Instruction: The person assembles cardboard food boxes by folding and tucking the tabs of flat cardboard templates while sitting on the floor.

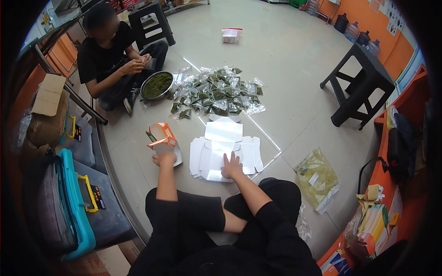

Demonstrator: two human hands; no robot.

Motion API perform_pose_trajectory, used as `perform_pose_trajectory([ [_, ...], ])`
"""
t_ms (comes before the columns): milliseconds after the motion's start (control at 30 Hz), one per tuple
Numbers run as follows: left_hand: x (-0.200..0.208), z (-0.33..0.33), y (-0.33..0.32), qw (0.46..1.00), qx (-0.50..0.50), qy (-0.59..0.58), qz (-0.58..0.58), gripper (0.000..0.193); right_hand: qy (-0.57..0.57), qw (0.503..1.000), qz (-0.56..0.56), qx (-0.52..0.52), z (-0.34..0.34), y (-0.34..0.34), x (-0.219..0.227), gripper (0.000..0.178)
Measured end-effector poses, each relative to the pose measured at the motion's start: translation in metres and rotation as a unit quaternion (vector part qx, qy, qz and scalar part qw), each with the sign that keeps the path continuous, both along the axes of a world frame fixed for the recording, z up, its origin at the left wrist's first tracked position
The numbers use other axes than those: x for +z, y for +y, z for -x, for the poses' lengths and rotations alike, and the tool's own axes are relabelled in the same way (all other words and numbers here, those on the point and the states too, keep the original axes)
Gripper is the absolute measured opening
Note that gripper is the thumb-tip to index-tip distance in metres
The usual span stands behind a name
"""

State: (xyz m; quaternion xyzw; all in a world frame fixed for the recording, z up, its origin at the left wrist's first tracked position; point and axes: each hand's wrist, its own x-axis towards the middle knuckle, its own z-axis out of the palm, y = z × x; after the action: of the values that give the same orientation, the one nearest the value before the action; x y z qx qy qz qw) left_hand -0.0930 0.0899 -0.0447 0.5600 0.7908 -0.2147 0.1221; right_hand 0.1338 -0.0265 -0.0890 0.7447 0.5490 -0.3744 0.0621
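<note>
My left hand (165,159) is at the near end of a folded-up orange and white carton (167,138) with its top flaps apart. The fingers bend round its edge, partly hidden. To the right, my right hand (232,166) rests with fingers spread on a stack of flat, unfolded white cartons (202,161) on the floor. Beyond them spreads a heap of small clear bags with green contents (214,92). Left of the heap stands a metal bowl (166,94) of green, leafy-looking stuff.
A seated person (108,55) handles a small bag at the far left. Black stools (363,76) stand right and far left. A large clear bag (317,177) lies right of my knee. Lidded plastic boxes (99,202) line the left; an orange shelf (382,184) borders the right.
</note>
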Motion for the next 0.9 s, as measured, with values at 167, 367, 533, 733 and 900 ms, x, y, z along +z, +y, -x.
perform_pose_trajectory([
  [167,-0.019,-0.062,-0.037,0.967,-0.153,-0.202,0.032,0.075,-0.064,0.994,-0.030,0.078,0.011,-0.007,0.002,0.071],
  [367,-0.061,-0.080,-0.043,0.966,-0.187,-0.180,-0.016,0.100,-0.247,0.968,0.017,-0.048,-0.002,0.003,-0.006,0.075],
  [533,-0.068,-0.082,-0.045,0.970,-0.168,-0.175,-0.026,0.103,-0.257,0.954,-0.147,-0.046,-0.006,0.007,-0.009,0.071],
  [733,-0.069,-0.091,-0.056,0.970,-0.167,-0.170,-0.048,0.102,-0.127,0.969,-0.205,0.047,-0.010,0.009,-0.028,0.061],
  [900,-0.075,-0.087,-0.059,0.969,-0.178,-0.160,-0.068,0.104,-0.337,0.928,-0.118,-0.102,-0.006,0.021,-0.021,0.072],
])
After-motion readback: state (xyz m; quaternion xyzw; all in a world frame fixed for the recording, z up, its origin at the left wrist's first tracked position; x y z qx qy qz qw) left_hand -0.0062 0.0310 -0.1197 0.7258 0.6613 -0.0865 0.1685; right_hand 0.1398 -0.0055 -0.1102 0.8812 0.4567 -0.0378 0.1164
